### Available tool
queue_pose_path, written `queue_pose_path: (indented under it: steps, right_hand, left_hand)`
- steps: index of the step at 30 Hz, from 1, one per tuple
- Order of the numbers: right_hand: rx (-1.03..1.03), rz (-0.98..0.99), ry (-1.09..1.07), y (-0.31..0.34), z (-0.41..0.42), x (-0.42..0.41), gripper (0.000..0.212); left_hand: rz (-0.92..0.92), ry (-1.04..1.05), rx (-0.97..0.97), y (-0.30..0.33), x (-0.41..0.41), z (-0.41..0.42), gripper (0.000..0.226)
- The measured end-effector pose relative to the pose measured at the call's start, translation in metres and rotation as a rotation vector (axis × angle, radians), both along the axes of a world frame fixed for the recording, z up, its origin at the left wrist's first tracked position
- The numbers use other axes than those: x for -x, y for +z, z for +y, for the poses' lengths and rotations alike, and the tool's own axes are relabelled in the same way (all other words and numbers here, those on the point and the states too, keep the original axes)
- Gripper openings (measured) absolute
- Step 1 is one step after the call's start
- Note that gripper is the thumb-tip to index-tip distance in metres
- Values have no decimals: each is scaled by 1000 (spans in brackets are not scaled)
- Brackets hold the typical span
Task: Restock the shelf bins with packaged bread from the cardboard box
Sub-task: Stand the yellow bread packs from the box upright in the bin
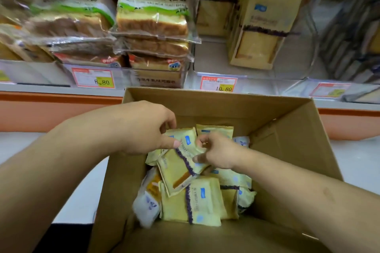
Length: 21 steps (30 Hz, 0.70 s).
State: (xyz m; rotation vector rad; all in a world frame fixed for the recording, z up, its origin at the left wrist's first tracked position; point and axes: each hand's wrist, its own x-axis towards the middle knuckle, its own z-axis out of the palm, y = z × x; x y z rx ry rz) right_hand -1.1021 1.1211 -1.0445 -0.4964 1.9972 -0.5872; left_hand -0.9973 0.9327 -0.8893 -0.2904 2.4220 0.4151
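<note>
An open cardboard box [287, 139] stands in front of the shelf and holds several yellow bread packs with a purple stripe. Both hands reach into it. My left hand [148, 129] pinches the top left corner of the uppermost yellow pack [178, 172], thumb and fingers curled round its edge. My right hand [218, 152] grips the same pack at its right edge, thumb on its face. The pack lies tilted on the pile. A second yellow pack [203, 201] lies flat in front of it. In the clear shelf bin [267, 84] above stand matching yellow packs [261, 33].
Left of that bin, another clear bin [123, 80] is stacked with sliced toast loaves [152, 10]. Price tags 8.80 [93, 80] and 10.80 [219, 84] hang on the bin fronts. An orange shelf edge [51, 98] runs behind the box. White floor shows on both sides.
</note>
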Motion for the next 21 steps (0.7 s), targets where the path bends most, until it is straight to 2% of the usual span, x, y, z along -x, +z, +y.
queue_pose_path:
  steps: [5, 8, 9, 13, 15, 18, 19, 21]
  right_hand:
    - [193, 57, 140, 84, 29, 17, 28]
    - [330, 33, 117, 129, 54, 13, 22]
    - [375, 46, 107, 141, 62, 8, 21]
    - [515, 57, -25, 168, 77, -6, 19]
    - [531, 37, -112, 165, 80, -7, 27]
    - [397, -12, -163, 138, 81, -4, 52]
    - [313, -9, -135, 123, 80, -4, 53]
    - [89, 74, 59, 96, 74, -5, 48]
  left_hand:
    - [161, 76, -51, 19, -20, 9, 65]
    - [242, 197, -214, 22, -33, 20, 77]
    - [258, 201, -288, 23, -37, 27, 73]
    - [274, 189, -571, 30, -44, 49, 29]
    - [311, 240, -531, 31, -43, 49, 24]
    - [388, 320, -231, 23, -39, 39, 24]
    - [405, 342, -156, 19, -38, 37, 24]
    - [412, 376, -85, 16, -35, 31, 25]
